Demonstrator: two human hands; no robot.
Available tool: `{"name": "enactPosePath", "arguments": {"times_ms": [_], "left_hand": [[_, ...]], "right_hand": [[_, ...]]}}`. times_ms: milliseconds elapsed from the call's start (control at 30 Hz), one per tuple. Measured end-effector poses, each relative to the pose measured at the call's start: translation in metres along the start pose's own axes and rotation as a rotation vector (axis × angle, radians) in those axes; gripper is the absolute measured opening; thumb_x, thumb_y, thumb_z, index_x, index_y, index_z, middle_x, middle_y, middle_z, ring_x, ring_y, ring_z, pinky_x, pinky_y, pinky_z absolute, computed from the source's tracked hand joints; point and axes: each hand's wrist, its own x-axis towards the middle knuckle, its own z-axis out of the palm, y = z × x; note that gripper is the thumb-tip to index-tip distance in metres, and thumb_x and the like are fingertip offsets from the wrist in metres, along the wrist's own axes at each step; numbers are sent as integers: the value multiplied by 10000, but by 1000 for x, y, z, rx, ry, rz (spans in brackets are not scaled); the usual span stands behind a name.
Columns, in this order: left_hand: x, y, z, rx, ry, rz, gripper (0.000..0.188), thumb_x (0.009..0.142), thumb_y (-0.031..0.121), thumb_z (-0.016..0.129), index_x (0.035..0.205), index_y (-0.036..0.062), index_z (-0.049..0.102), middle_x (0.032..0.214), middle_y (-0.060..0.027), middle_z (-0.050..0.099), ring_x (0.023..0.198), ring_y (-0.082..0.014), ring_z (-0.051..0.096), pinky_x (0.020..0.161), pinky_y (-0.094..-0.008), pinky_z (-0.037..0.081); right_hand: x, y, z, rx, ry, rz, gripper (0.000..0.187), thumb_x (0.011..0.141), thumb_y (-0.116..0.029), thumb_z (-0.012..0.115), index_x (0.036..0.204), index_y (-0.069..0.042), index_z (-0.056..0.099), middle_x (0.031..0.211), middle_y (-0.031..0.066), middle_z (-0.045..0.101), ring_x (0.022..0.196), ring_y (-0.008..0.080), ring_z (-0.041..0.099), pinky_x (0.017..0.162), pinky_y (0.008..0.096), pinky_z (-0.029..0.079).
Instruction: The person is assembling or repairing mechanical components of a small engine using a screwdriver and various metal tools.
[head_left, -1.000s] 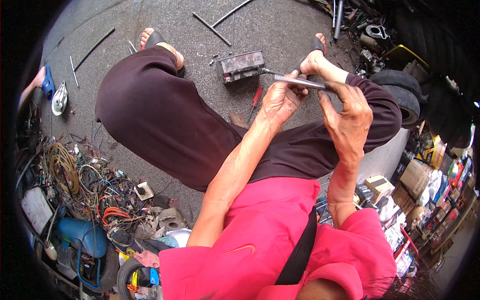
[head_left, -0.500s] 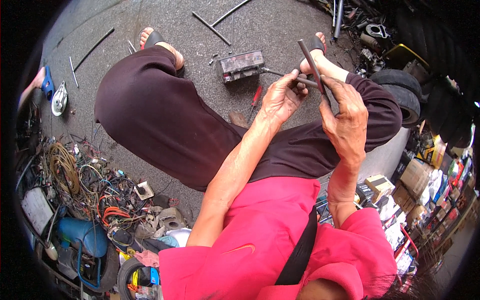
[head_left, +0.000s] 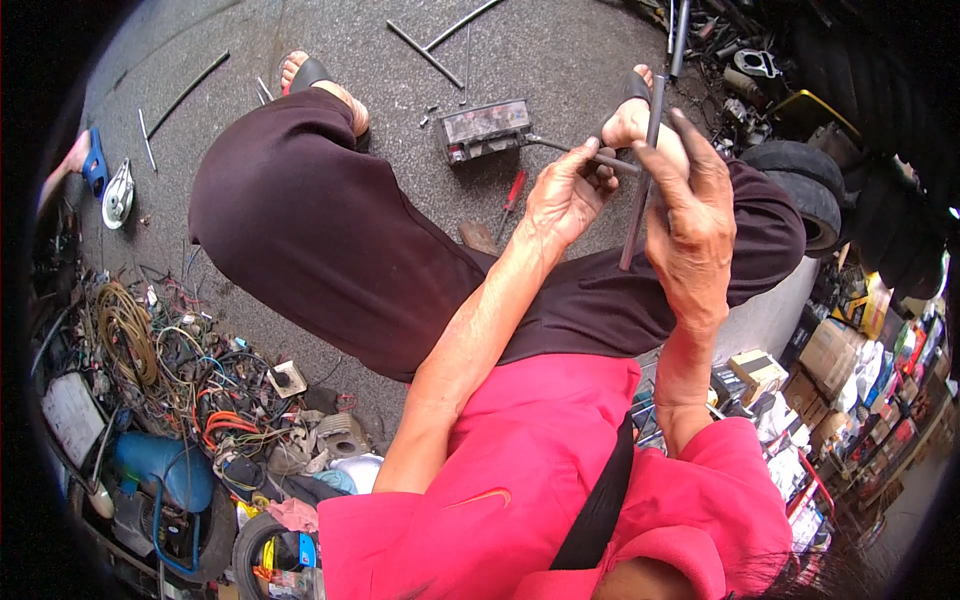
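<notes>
I sit with knees apart over grey asphalt. My left hand [head_left: 563, 195] pinches a thin metal rod [head_left: 560, 146] that runs from my fingers to a small rectangular box [head_left: 485, 130] lying on the ground between my feet. My right hand [head_left: 688, 215] grips a grey metal bar [head_left: 642, 170], which stands nearly upright and crosses the thin rod's near end. A red-handled screwdriver [head_left: 512, 190] lies on the ground just below the box.
Loose metal rods [head_left: 425, 57] lie on the asphalt ahead. A tangle of wires [head_left: 200, 385] and a blue machine [head_left: 160, 470] sit at my left. Stacked tyres [head_left: 800, 180] and cardboard boxes [head_left: 830, 350] crowd the right.
The grey bar in my right hand has swung from nearly level along the thin rod to nearly upright. My left hand has stayed on the thin rod.
</notes>
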Motion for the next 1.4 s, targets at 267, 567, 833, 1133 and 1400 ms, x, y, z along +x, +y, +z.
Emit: {"name": "enactPosePath", "arguments": {"times_ms": [267, 567, 833, 1133, 1400], "left_hand": [[2, 2, 4, 10, 42, 33, 155, 836, 190, 631, 843, 42, 586, 764, -71, 606, 690, -179, 564, 721, -310, 477], [2, 0, -1, 96, 19, 25, 169, 822, 227, 652, 822, 69, 591, 733, -46, 594, 670, -155, 555, 687, -298, 454], [2, -3, -2, 84, 80, 22, 169, 812, 209, 665, 818, 64, 580, 745, -62, 580, 677, -170, 551, 691, -318, 475], [5, -2, -6, 31, 82, 7, 141, 816, 180, 656, 818, 59, 582, 735, -55, 591, 675, -165, 574, 664, -299, 484], [3, -1, 2, 9, 124, 30, 125, 824, 157, 641, 815, 57, 567, 732, -51, 577, 649, -158, 558, 636, -307, 499]], "right_hand": [[12, 0, -10, -113, -94, -113, 325, 656, -65, 670, 979, -83, 640, 1135, 86, 573, 1102, 282, 494, 956, 404, 350], [6, 1, 1, 95, -170, 302, 225, 759, -226, 685, 687, -37, 586, 560, 136, 553, 477, 309, 548, 445, 387, 396], [9, 0, -10, 50, 33, 78, 348, 703, -25, 625, 1049, -46, 602, 1123, 114, 565, 1033, 275, 549, 867, 357, 429], [13, -5, -17, -108, -235, 235, 214, 683, -219, 721, 797, -55, 644, 741, 92, 631, 726, 250, 607, 654, 370, 441], [7, -3, -10, -19, 40, 73, 164, 712, -59, 681, 865, -31, 630, 813, 111, 641, 743, 250, 625, 677, 324, 474]]}}
